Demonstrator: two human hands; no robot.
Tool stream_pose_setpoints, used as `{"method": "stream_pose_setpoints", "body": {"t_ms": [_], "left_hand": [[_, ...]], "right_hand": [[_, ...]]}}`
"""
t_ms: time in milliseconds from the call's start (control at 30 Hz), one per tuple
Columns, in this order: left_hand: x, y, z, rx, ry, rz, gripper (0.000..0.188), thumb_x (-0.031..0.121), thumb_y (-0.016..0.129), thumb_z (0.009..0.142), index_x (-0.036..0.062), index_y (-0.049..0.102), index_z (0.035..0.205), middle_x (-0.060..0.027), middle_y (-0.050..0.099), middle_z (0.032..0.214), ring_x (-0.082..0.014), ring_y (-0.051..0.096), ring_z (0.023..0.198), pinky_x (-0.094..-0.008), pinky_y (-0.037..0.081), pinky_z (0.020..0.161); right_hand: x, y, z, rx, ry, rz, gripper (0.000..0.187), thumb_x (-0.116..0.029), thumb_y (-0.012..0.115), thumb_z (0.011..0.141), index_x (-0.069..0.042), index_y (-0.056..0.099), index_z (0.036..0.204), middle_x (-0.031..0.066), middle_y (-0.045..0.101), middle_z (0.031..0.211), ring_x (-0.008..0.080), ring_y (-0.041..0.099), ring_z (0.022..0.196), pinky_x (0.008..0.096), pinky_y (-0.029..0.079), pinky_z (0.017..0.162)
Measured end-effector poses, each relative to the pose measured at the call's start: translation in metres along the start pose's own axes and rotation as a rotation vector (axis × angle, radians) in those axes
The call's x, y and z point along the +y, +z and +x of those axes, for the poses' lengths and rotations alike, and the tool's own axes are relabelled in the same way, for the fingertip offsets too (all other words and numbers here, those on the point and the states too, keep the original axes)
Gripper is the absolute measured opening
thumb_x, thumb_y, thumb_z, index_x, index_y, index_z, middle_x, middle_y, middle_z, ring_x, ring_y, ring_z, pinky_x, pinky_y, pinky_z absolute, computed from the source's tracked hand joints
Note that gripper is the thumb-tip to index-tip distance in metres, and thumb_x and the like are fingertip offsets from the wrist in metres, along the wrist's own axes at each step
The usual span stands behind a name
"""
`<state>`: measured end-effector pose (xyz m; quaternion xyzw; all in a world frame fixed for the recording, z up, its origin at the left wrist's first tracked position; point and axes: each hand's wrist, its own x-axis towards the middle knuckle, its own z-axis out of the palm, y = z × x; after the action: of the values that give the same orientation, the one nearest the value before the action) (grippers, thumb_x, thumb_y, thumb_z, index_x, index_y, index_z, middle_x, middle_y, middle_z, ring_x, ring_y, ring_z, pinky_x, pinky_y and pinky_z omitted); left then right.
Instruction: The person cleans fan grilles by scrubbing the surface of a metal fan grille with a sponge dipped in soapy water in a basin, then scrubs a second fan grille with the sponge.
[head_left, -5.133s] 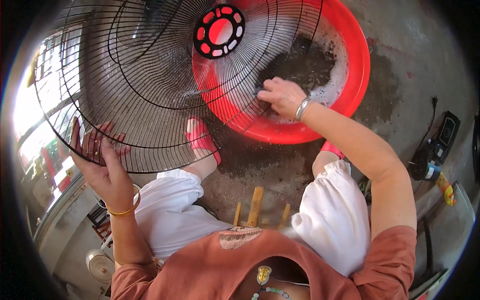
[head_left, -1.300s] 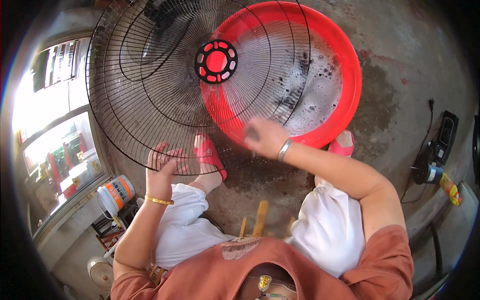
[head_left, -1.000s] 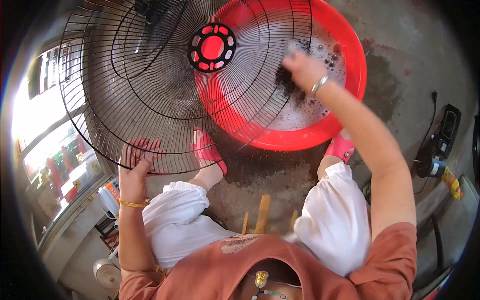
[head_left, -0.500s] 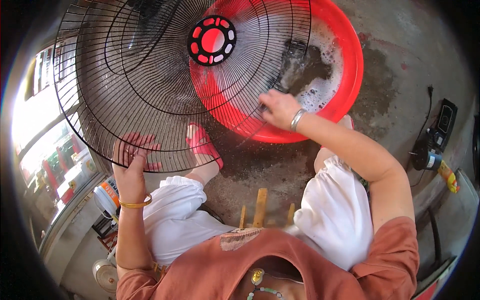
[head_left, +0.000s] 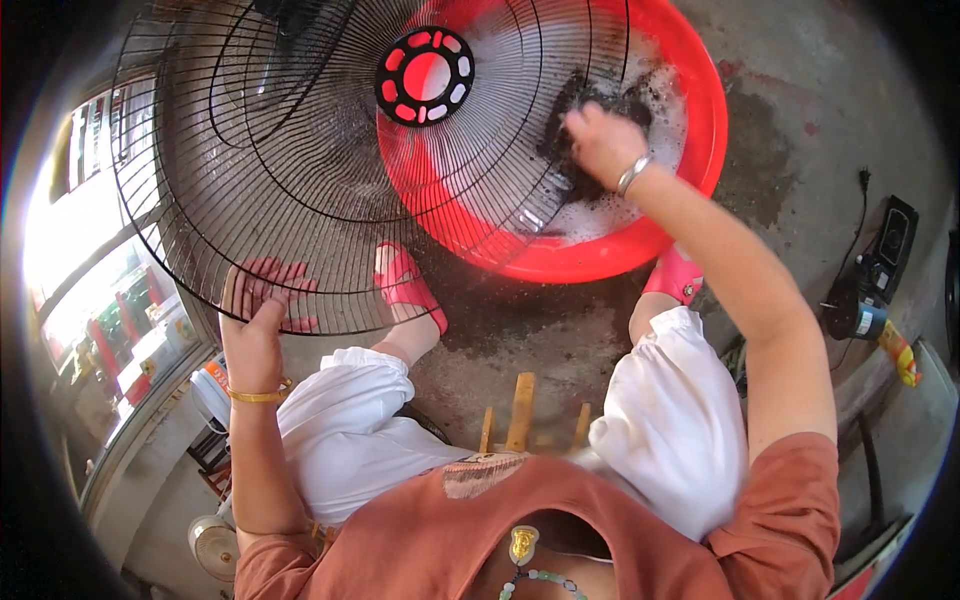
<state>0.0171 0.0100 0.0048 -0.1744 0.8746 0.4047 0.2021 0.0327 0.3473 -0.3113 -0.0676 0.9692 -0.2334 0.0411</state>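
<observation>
Here, beyond a rust-coloured short-sleeved shirt [head_left: 430, 540] and loose white cloth trousers [head_left: 670, 430], a person's left hand [head_left: 255, 320] supports a black round wire fan grille [head_left: 397, 76], its thumb over the rim and its fingers loosely spread behind the wires. The grille slants across the left side of a round red plastic tub [head_left: 703, 130] of white suds, its top cut off by the frame. The right hand [head_left: 605, 147], fingers half curled and blurred, has shifted farther from the body than half a second ago, away from the grille's lower right edge to a dark patch in the foam; whether it grips anything or touches wire cannot be told. The shift suggests that the work has moved along the grille's right side while the left hand steadies it. Pink open sandals [head_left: 405, 280] flank the tub's near side. Farther off, a white bucket with an orange printed band [head_left: 217, 373] stands at left, largely hidden; at right, a black cylinder with a pale label [head_left: 860, 322], too small to read, lies near a yellow-and-red packet [head_left: 900, 358].
</observation>
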Motion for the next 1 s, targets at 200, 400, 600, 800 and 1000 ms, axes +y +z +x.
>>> {"method": "stream_pose_setpoints", "body": {"t_ms": [200, 400, 600, 800, 1000], "left_hand": [[0.003, -0.001, -0.001, 0.012, 0.021, 0.012, 0.038, 0.000, 0.048, 0.084, -0.0035, 0.044, 0.122, -0.0200, 0.060, 0.119, -0.0286, 0.067, 0.097, -0.0314, 0.057, 0.058], [0.000, -0.004, 0.002, -0.024, -0.039, 0.002, 0.036, -0.002, 0.048, 0.084, -0.0035, 0.045, 0.120, -0.0185, 0.060, 0.116, -0.0286, 0.066, 0.096, -0.0338, 0.058, 0.061], [0.006, -0.002, 0.002, -0.055, -0.047, -0.008, 0.029, 0.000, 0.050, 0.088, -0.0015, 0.047, 0.116, -0.0148, 0.063, 0.111, -0.0252, 0.066, 0.095, -0.0341, 0.057, 0.064], [-0.006, -0.013, 0.015, 0.088, 0.112, -0.117, 0.046, 0.005, 0.051, 0.087, -0.0003, 0.042, 0.132, -0.0156, 0.059, 0.115, -0.0231, 0.064, 0.092, -0.0379, 0.055, 0.079], [-0.010, 0.011, -0.009, 0.192, 0.293, -0.153, 0.068, 0.005, 0.059, 0.087, 0.0091, 0.026, 0.146, -0.0188, 0.048, 0.134, -0.0298, 0.058, 0.111, -0.0393, 0.052, 0.088]], "right_hand": [[-0.111, 0.012, -0.052, -0.272, -0.142, 0.524, 0.019, -0.022, 0.056, 0.083, -0.010, 0.053, 0.098, 0.0136, 0.059, 0.093, 0.0337, 0.062, 0.082, 0.0457, 0.052, 0.072], [-0.078, -0.001, -0.037, -0.312, -0.338, 0.289, 0.013, -0.020, 0.055, 0.082, -0.015, 0.054, 0.094, 0.0088, 0.057, 0.090, 0.0275, 0.063, 0.077, 0.0416, 0.053, 0.062], [0.054, -0.043, 0.043, 0.261, -0.195, -0.256, 0.008, -0.011, 0.051, 0.084, -0.014, 0.054, 0.092, 0.0104, 0.056, 0.082, 0.0290, 0.063, 0.071, 0.0408, 0.052, 0.057], [0.006, -0.009, 0.003, -0.028, 0.145, -0.029, 0.016, -0.011, 0.050, 0.084, -0.013, 0.051, 0.100, 0.0185, 0.057, 0.091, 0.0361, 0.065, 0.074, 0.0467, 0.052, 0.060], [-0.070, 0.012, -0.041, -0.141, 0.145, 0.100, 0.013, -0.012, 0.049, 0.086, -0.009, 0.048, 0.099, 0.0171, 0.055, 0.086, 0.0341, 0.065, 0.069, 0.0448, 0.053, 0.058]]}}
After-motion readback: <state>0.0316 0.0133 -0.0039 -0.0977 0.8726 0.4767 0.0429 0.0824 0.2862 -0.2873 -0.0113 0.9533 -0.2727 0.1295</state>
